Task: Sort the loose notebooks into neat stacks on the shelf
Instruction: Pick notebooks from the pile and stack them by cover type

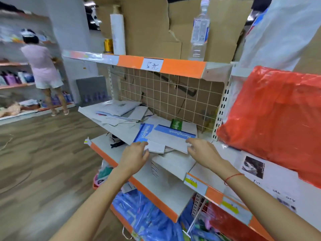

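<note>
Blue-banded notebooks lie loose on the middle shelf [166, 186], and both hands are on them. One blue-strip notebook [171, 136] lies flat near the front of the shelf, its printed strip facing the back grid; the right hand [202, 152] holds its right near corner, fingers [191, 140] curled over the edge with the thumb below. Just to its left, a second blue-spined notebook [143, 133] lies turned the other way, partly tucked beneath the first; the left hand [134, 153] touches its near edge with fingers [141, 144] bent over the grey cover, though whether they truly grip it cannot be told. A green notebook [176, 123] peeks out behind these, close to the wire grid [166, 96] backing the shelf. Farther left and back, a loose heap of grey and white notebooks [121, 113] sprawls at mixed angles. A red thread bracelet [232, 177] circles the right wrist.

On the upper shelf stand a clear plastic bottle [199, 32], a white pump bottle [118, 32] and brown cardboard [149, 26]; a handwritten price tag [152, 65] sits on its orange edge. A red plastic bag [274, 115] bulges at right. Across the aisle another person [43, 66] in pink faces other shelves.
</note>
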Demonstrator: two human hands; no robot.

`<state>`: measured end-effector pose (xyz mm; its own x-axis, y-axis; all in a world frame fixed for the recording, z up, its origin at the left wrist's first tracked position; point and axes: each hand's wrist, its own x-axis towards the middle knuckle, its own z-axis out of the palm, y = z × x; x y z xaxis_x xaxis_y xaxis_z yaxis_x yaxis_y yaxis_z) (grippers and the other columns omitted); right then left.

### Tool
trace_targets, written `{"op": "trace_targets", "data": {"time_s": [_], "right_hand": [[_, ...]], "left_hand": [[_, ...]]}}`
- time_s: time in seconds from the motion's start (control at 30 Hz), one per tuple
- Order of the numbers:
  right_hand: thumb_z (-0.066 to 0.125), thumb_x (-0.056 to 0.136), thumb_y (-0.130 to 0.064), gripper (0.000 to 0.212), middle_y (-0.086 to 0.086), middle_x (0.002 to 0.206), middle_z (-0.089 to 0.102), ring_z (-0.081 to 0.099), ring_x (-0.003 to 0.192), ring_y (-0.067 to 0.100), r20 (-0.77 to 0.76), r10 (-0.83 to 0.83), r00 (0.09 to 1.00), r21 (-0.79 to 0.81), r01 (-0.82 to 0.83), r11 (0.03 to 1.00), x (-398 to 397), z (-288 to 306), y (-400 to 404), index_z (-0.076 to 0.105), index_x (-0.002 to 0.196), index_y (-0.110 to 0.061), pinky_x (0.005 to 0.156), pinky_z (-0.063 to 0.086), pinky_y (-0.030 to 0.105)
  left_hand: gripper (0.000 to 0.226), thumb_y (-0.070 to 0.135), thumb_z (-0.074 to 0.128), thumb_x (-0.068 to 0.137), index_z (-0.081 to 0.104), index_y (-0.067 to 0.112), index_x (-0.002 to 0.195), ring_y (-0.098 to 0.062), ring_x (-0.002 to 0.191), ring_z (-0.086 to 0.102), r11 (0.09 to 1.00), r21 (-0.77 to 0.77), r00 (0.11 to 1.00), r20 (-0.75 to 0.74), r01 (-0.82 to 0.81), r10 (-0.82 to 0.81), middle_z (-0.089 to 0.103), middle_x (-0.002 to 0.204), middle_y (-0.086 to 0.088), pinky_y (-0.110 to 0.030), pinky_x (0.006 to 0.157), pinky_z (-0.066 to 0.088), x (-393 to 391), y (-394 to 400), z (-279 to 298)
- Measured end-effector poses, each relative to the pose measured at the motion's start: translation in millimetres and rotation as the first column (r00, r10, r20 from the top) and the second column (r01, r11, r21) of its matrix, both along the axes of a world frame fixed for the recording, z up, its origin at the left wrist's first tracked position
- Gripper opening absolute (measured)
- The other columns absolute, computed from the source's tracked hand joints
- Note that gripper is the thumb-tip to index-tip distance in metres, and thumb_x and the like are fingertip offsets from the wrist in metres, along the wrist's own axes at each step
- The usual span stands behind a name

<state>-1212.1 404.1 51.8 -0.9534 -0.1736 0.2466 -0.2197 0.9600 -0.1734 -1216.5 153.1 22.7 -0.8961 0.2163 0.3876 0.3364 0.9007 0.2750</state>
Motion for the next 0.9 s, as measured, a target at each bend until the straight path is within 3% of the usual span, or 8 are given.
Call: {"op": "trace_targets", "data": {"time_s": [0.1, 0.27, 0.4, 0.5, 0.67, 0.73, 0.8, 0.9], "right_hand": [[0.043, 0.096, -0.027, 0.037, 0.009, 0.126, 0.057, 0.055, 0.112, 0.027, 0.038, 0.004, 0.999, 0.000, -0.004, 1.000, -33.7, -1.5, -15.8, 0.052, 0.130, -0.014, 0.085, 0.048, 0.035], [0.045, 0.095, -0.030, 0.041, 0.008, 0.131, 0.054, 0.050, 0.117, 0.026, 0.082, 0.007, 0.997, -0.007, -0.006, 1.000, -80.3, -17.2, -37.9, 0.052, 0.131, -0.012, 0.091, 0.045, 0.036], [0.044, 0.096, -0.040, 0.051, 0.011, 0.142, 0.043, 0.038, 0.129, 0.026, 0.160, -0.020, 0.987, 0.097, 0.004, 0.995, -105.3, -26.4, -54.3, 0.041, 0.139, -0.011, 0.103, 0.035, 0.035], [0.042, 0.096, -0.046, 0.056, 0.010, 0.149, 0.033, 0.031, 0.135, 0.026, 0.207, -0.070, 0.976, 0.113, 0.047, 0.992, -122.7, -28.3, -67.9, 0.038, 0.140, -0.012, 0.108, 0.030, 0.037], [0.039, 0.096, -0.050, 0.053, 0.012, 0.139, 0.041, 0.039, 0.126, 0.028, 0.237, -0.206, 0.949, 0.117, 0.182, 0.976, -150.4, -32.0, -104.8, 0.044, 0.132, -0.011, 0.099, 0.035, 0.036], [0.037, 0.095, -0.054, 0.057, 0.013, 0.140, 0.041, 0.039, 0.126, 0.030, 0.237, -0.297, 0.925, 0.091, 0.283, 0.955, -165.1, -35.3, -121.2, 0.043, 0.133, -0.012, 0.099, 0.036, 0.037], [0.035, 0.093, -0.060, 0.065, 0.015, 0.138, 0.043, 0.040, 0.126, 0.031, 0.251, -0.417, 0.874, 0.078, 0.411, 0.908, -179.1, -37.6, -139.3, 0.041, 0.135, -0.012, 0.097, 0.037, 0.038], [0.031, 0.090, -0.068, 0.078, 0.022, 0.144, 0.034, 0.031, 0.133, 0.035, 0.317, -0.572, 0.757, 0.124, 0.564, 0.816, -197.1, -41.5, -167.1, 0.030, 0.143, -0.011, 0.104, 0.031, 0.045]], "left_hand": [[0.072, 0.048, 0.018, 0.082, 0.058, 0.006, 0.125, -0.034, 0.104, 0.059, 1.000, -0.014, 1.000, -0.001, 0.009, -0.009, 0.064, 0.113, -0.015, -0.038, 0.085, 0.047, -31.0, -14.0, 8.9], [0.057, 0.037, 0.031, 0.087, 0.058, 0.002, 0.123, -0.036, 0.108, 0.057, 1.000, -0.022, 1.000, 0.009, -0.015, 0.015, 0.060, 0.120, -0.018, -0.041, 0.086, 0.047, -81.5, -41.4, 4.6], [0.055, 0.032, 0.039, 0.093, 0.041, 0.003, 0.140, -0.032, 0.134, 0.037, 0.998, -0.063, 0.998, 0.068, -0.009, 0.013, 0.037, 0.147, -0.019, -0.039, 0.106, 0.033, -112.0, -61.0, -2.5], [0.055, 0.029, 0.044, 0.096, 0.034, 0.006, 0.145, -0.027, 0.138, 0.032, 0.996, -0.087, 0.998, 0.062, 0.006, 0.000, 0.031, 0.151, -0.016, -0.035, 0.109, 0.028, -143.0, -74.0, -5.5], [0.051, 0.020, 0.055, 0.090, 0.044, 0.004, 0.138, -0.033, 0.127, 0.043, 0.988, -0.150, 0.997, 0.069, 0.048, -0.038, 0.045, 0.139, -0.019, -0.039, 0.102, 0.036, -209.2, -105.1, -17.3], [0.043, 0.014, 0.059, 0.080, 0.059, -0.002, 0.120, -0.041, 0.105, 0.057, 0.984, -0.157, 0.995, 0.066, 0.081, -0.071, 0.059, 0.114, -0.025, -0.045, 0.083, 0.048, -243.9, -120.1, -23.7], [0.035, 0.013, 0.060, 0.073, 0.064, -0.005, 0.103, -0.043, 0.089, 0.061, 0.973, -0.204, 0.990, 0.114, 0.108, -0.086, 0.060, 0.097, -0.026, -0.045, 0.069, 0.050, -280.4, -137.9, -25.0], [0.035, 0.018, 0.058, 0.084, 0.055, 0.000, 0.114, -0.039, 0.105, 0.052, 0.956, -0.270, 0.992, 0.085, 0.113, -0.094, 0.053, 0.114, -0.022, -0.044, 0.083, 0.045, -324.9, -162.7, -19.3]]}}
